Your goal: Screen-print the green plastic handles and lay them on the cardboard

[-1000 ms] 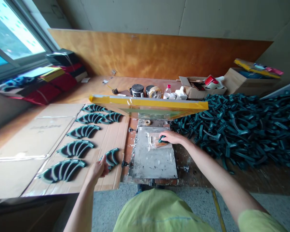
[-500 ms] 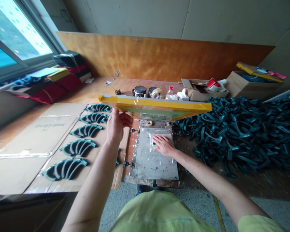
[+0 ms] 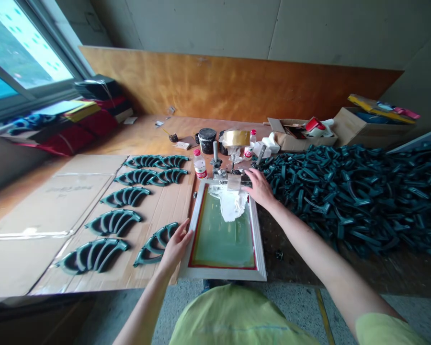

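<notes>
One loosely curled left hand (image 3: 176,245), its hold unclear, touches the frame (image 3: 222,273) on its right, maybe steadying it, while the half-open, seemingly empty right hand (image 3: 260,189) is beside the scraper (image 3: 234,182) that likely needs grabbing next.

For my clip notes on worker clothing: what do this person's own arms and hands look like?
The left hand and right hand are ungloved, with no watch visible. Both forearms are uncovered. A pale yellow-green sleeve shows on the right arm; the left sleeve is out of view.
</notes>
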The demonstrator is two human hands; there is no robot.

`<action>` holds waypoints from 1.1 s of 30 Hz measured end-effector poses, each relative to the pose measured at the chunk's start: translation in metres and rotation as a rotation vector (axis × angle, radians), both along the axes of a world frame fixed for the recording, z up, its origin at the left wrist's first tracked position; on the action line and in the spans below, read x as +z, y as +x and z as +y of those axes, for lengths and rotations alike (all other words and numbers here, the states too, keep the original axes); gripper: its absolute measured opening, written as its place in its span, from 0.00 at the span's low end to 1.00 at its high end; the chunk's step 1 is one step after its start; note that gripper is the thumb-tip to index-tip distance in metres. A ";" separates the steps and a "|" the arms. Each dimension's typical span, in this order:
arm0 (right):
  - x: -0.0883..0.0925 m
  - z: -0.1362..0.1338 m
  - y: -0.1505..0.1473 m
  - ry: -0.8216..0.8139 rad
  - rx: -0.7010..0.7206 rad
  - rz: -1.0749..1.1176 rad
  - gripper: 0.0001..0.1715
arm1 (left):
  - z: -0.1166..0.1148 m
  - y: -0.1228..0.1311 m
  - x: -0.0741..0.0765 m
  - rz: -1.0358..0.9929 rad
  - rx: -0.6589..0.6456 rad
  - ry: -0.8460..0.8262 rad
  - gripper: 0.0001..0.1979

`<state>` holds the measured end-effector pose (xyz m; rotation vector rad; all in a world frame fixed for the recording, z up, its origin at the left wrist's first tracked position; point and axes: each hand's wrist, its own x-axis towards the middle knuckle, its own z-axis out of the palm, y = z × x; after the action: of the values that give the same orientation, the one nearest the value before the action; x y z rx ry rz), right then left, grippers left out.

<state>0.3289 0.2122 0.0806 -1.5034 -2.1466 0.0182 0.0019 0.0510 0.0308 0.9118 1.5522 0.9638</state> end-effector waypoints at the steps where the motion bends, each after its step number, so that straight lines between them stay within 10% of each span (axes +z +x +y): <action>1: 0.004 0.006 -0.015 -0.043 0.026 -0.056 0.31 | 0.001 0.000 -0.012 0.008 -0.008 -0.006 0.45; 8: -0.007 -0.001 -0.055 -0.379 0.126 -0.225 0.05 | 0.003 -0.001 -0.027 -0.032 -0.053 -0.024 0.39; 16: 0.001 -0.041 -0.015 -0.362 0.566 -0.260 0.12 | 0.001 0.006 -0.013 -0.078 -0.022 -0.033 0.36; 26: -0.033 -0.068 -0.023 -0.135 0.494 -0.122 0.18 | 0.000 0.001 -0.015 0.006 -0.022 -0.021 0.36; 30: -0.016 -0.049 -0.021 -0.216 0.429 -0.044 0.13 | 0.001 0.000 -0.009 -0.052 -0.020 -0.045 0.38; 33: 0.004 -0.013 -0.034 -0.259 0.267 0.005 0.29 | 0.003 -0.002 0.008 -0.104 -0.052 -0.069 0.40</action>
<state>0.2946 0.1996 0.0842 -1.3340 -2.3982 0.4058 0.0000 0.0543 0.0390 0.8367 1.4585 0.9018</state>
